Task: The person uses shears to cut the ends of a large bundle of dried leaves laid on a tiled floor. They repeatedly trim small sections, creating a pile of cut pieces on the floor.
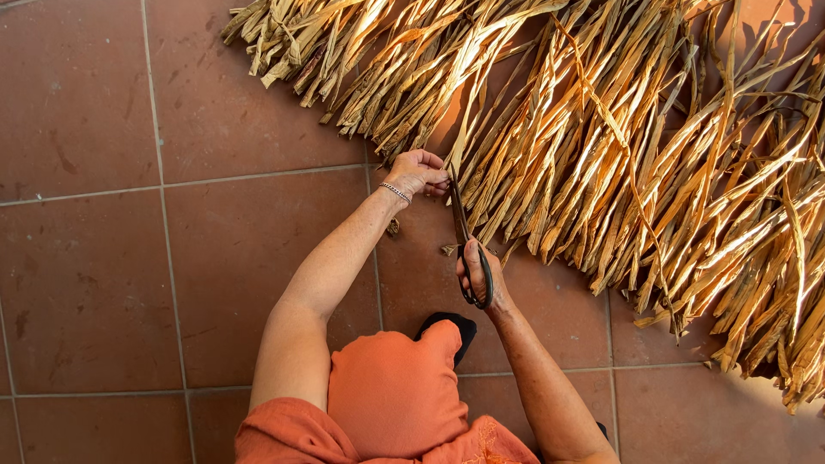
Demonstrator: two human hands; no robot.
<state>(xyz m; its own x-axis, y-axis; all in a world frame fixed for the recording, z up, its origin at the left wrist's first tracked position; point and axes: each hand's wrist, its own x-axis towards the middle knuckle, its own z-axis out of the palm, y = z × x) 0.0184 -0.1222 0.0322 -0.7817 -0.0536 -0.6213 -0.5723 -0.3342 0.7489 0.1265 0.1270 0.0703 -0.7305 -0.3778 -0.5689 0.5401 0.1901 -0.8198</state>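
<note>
Seen from above, a person in orange clothing sits on a floor of reddish-brown tiles (pixel 94 258) and reaches both bare arms away from the body toward a wide spread of dried leaf strips (pixel 619 155). The strips are long, flat and straw-coloured, some glowing orange where sunlight hits them. They lie side by side in a thick layer that fills the far and right parts of the scene, running from the far left-centre down toward the near right, with their cut ends facing the person.

The left hand (pixel 418 172) is closed, pinching the end of one strip (pixel 464 129) at the near edge of the spread, just left of centre. A thin silver bracelet (pixel 396 192) circles that wrist.

The right hand (pixel 475 273) sits nearer the body, fingers closed through the dark loop handles of a pair of scissors (pixel 468 249). The scissors point away from the person, their blades reaching up to the left hand and the pinched strip. Whether the blades are parted or together cannot be made out.

A few small cut scraps (pixel 394 227) lie on the tile near the left wrist. Close to the body, the person's orange-clad knee (pixel 395 391) fills the near centre, and a dark shoe (pixel 458 331) peeks out beyond it.
</note>
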